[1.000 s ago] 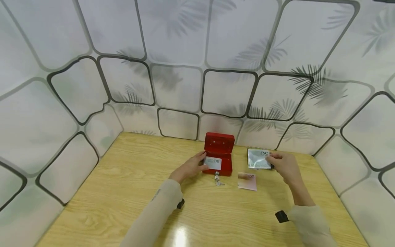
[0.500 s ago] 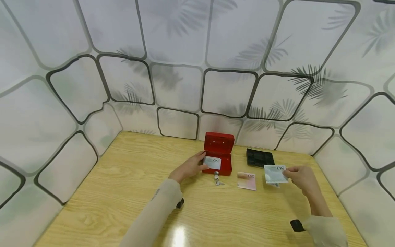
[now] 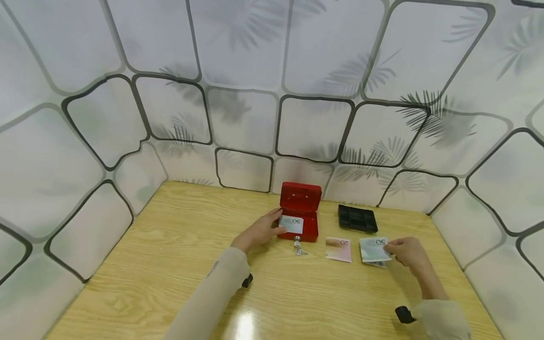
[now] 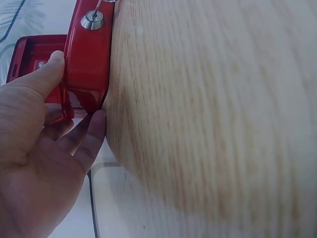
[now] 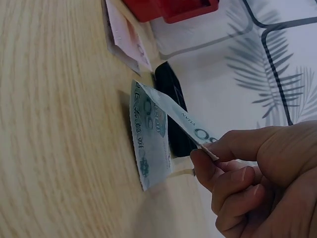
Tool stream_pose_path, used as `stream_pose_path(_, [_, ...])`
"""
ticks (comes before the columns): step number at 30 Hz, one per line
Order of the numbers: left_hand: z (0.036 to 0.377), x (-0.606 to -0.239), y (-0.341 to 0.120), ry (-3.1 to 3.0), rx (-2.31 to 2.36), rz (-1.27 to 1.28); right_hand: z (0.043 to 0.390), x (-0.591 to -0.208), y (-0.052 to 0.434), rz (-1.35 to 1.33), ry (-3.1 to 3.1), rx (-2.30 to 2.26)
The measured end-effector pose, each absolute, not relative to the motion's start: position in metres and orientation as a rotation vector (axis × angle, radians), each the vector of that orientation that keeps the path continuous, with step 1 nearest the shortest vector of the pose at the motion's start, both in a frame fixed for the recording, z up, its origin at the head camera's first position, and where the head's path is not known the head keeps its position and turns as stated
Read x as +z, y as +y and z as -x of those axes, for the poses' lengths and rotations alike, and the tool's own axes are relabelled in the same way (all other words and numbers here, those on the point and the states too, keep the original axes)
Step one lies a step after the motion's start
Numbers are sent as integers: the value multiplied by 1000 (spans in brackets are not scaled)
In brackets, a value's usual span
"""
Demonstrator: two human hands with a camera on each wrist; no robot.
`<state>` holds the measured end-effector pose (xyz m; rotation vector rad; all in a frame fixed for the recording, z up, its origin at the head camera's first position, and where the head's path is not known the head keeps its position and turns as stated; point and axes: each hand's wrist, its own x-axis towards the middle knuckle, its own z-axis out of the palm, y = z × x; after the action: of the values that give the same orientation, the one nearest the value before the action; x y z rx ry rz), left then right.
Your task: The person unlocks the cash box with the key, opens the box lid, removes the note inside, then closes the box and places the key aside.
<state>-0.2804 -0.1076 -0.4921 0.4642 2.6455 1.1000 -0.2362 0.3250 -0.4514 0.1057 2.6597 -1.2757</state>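
A red cash box (image 3: 310,231) stands with its lid raised on the wooden table. My left hand (image 3: 264,232) holds its left side, thumb over the rim and fingers along the outer wall, as the left wrist view shows. Inside lies a green 50 banknote (image 3: 291,225). Keys (image 3: 300,251) hang at the lock (image 4: 92,20) on its front. To the right, my right hand (image 3: 409,252) pinches a folded green 50 banknote (image 3: 374,250) by its edge between thumb and forefinger. In the right wrist view its lower flap (image 5: 148,141) hangs partly unfolded close over the table.
A folded pink 20 banknote (image 3: 338,250) lies on the table between the box and the held banknote. Behind it sits a black compartment tray (image 3: 357,219). Patterned walls (image 3: 244,118) close off the table (image 3: 170,264) at the back and sides.
My right hand has drawn the 50 banknote from over the black tray toward the front right, then slightly left and down beside the pink note. The left hand stays on the box.
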Motion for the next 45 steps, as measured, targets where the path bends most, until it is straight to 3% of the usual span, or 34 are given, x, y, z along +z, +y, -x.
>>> stream_pose_path(21, [281, -491, -108, 2646, 1101, -477, 244, -481, 326, -134, 2745, -1176])
stream_pose_path(45, [281, -491, -107, 2641, 1093, -484, 236, -485, 311, -134, 2850, -977])
